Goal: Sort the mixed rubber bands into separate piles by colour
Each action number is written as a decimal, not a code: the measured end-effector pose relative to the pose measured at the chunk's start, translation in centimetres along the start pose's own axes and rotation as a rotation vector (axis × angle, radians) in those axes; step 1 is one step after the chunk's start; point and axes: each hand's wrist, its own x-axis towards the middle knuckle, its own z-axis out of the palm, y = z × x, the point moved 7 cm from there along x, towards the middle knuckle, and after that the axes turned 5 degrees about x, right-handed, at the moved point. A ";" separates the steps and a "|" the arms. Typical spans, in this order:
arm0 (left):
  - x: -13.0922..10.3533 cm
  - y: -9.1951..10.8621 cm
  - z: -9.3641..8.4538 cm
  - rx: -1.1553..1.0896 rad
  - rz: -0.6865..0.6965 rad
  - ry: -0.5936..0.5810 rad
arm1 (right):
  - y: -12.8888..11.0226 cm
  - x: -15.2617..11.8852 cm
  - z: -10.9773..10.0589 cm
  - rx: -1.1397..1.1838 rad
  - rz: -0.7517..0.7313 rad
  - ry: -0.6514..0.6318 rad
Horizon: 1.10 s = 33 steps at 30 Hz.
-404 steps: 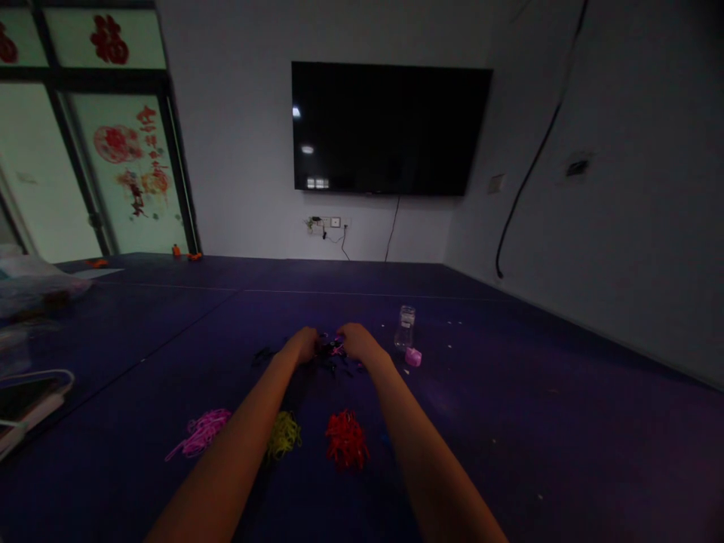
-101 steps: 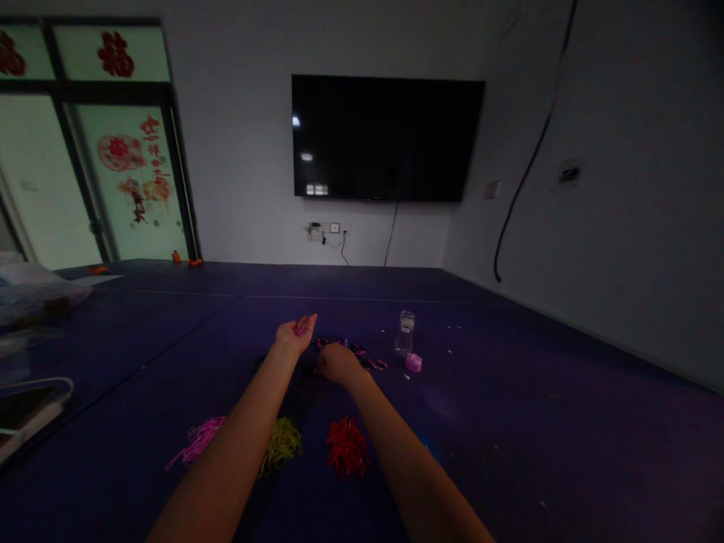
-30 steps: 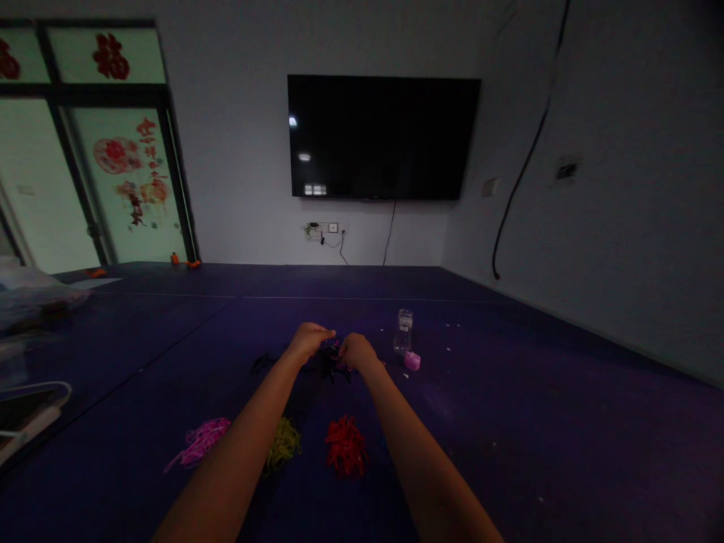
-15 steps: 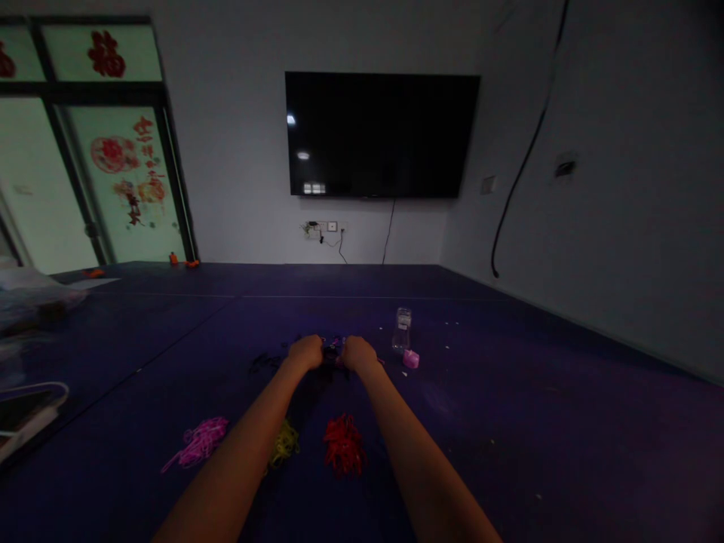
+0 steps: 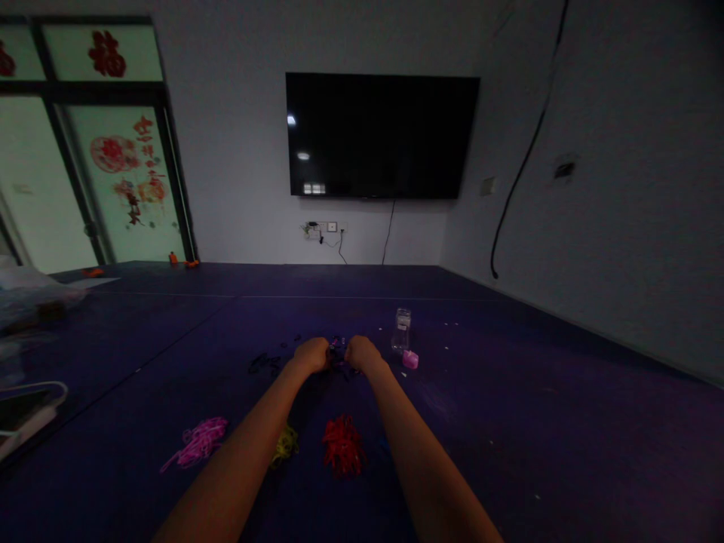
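Both arms reach forward over a dark purple surface. My left hand [image 5: 313, 354] is closed, fingers curled down at the left side of a loose scatter of small dark and purple bands [image 5: 338, 353]. My right hand [image 5: 362, 353] is curled at the right side of the same scatter, a small gap from the left. What either hand pinches is too small and dark to make out. More black bands [image 5: 263, 363] lie left of my left hand. Nearer me are a pink pile of bands [image 5: 202, 441], a yellow pile [image 5: 285, 445] partly behind my left forearm, and a red pile [image 5: 342, 445].
A clear plastic bottle [image 5: 402, 330] stands right of my right hand, with a pink lid-like piece [image 5: 410, 360] beside it. White scraps dot the right side. A white-rimmed tray [image 5: 34, 415] and clear plastic bags [image 5: 34, 302] sit at the left. A television [image 5: 381, 136] hangs on the far wall.
My hands have shifted slightly; the left has turned a little, and more of the dark and purple bands show between and around them. The piles nearer me stay put.
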 end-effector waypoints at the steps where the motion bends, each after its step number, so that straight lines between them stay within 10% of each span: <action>1: 0.0 -0.2 -0.1 0.005 -0.009 0.005 | 0.1 0.0 0.0 -0.002 0.003 -0.003; 33: 0.2 -1.0 0.1 0.052 -0.017 0.016 | -0.8 1.0 -0.1 0.040 -0.192 0.048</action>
